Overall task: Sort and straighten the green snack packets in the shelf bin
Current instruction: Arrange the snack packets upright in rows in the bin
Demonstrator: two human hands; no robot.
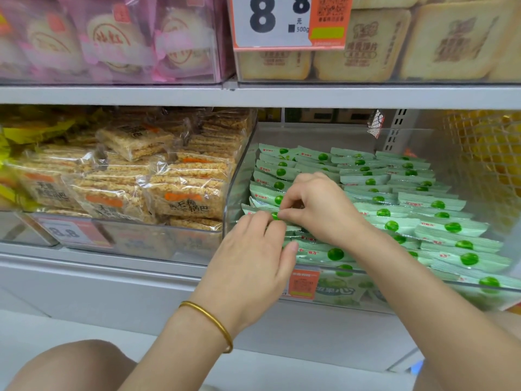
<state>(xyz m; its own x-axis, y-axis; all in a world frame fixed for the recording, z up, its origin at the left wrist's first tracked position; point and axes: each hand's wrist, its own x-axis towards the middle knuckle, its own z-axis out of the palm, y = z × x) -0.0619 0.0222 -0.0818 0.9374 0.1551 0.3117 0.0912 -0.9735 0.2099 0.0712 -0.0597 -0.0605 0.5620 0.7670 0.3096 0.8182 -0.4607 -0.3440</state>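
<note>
1. A grey shelf board [253, 95] is seen running across the whole view.
2. Above it, pink packets [112, 38] are stacked at the left and beige biscuit packs [423, 43] at the right, with a price sign [270, 21] hung between.
3. Below it, at the left, rice-cracker packs [158, 179] are piled in a clear bin [141, 235].

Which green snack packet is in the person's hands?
The pale green foil packet in the front-left corner of the clear plastic bin, held by left hand and right hand; the others lie in rows.
</note>
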